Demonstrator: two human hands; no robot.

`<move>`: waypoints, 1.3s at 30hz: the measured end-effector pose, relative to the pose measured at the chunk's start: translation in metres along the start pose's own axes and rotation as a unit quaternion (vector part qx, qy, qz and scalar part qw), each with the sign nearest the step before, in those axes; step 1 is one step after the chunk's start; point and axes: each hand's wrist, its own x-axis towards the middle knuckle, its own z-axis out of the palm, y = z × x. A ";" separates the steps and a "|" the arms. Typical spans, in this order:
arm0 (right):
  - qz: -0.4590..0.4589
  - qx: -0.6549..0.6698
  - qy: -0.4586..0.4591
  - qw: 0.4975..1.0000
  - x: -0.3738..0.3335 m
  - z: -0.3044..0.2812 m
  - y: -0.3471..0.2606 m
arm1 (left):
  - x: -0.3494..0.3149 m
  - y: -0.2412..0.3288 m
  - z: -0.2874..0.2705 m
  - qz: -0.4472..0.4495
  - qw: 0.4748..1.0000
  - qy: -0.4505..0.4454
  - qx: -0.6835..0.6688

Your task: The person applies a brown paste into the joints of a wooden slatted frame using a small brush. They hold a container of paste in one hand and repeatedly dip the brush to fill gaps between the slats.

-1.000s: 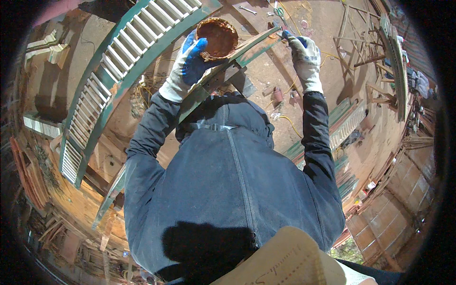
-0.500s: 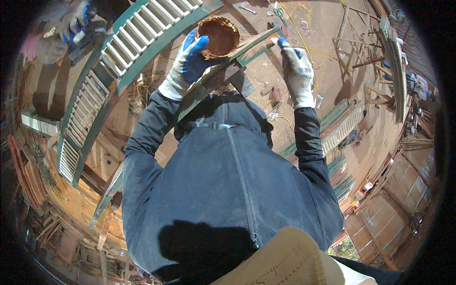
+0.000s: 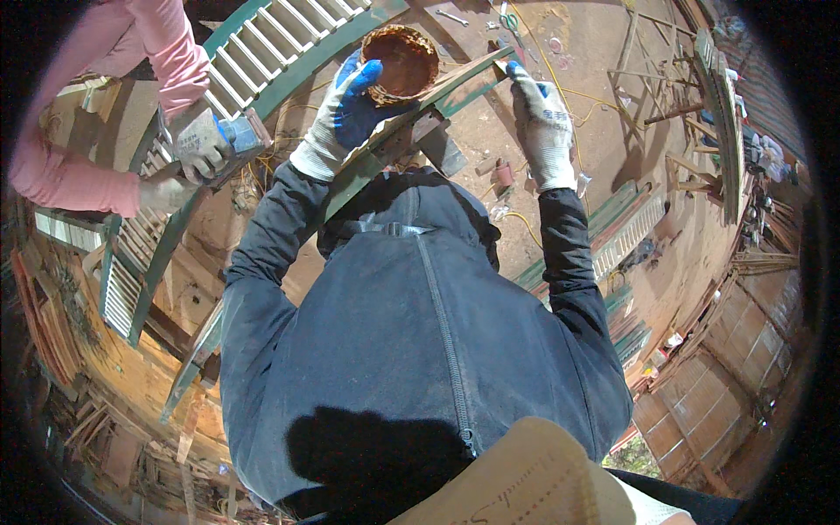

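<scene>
My left hand (image 3: 341, 118), in a white glove with blue fingers, is closed on the side of a round, crusted pot (image 3: 406, 65) with reddish-brown stuff inside. Beneath the pot runs a long green-edged wooden board (image 3: 468, 92), slanting from beside my left forearm up to the right. At the board's far end is my gloved right hand (image 3: 544, 122), thumb and fingers pinched together. Whatever small thing sits between those fingertips is too small to name.
A curved green frame with white slats (image 3: 254, 61) stands to the left. Over it, a co-worker in pink sleeves (image 3: 171, 52) grips a blue-grey block-like tool (image 3: 245, 133) with gloved hands. Yellow cord (image 3: 560, 79), scissors (image 3: 509, 19) and a wrench (image 3: 451, 17) lie on the floor. Wooden trestles (image 3: 691, 114) stand right.
The co-worker's arms have come further into view at the left, with the block-like tool now over the slatted frame. My right hand has shifted slightly up; my left still holds the pot.
</scene>
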 end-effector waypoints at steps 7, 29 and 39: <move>0.004 0.058 -0.040 0.998 -0.009 0.000 -0.001 | -0.004 -0.001 -0.001 0.012 1.000 0.003 -0.011; -0.021 0.000 -0.051 0.998 0.015 -0.010 0.037 | 0.000 -0.006 -0.013 -0.007 0.999 0.002 -0.044; 0.002 -0.006 -0.086 0.996 -0.017 -0.001 -0.006 | 0.001 -0.007 -0.014 0.003 0.999 -0.006 -0.042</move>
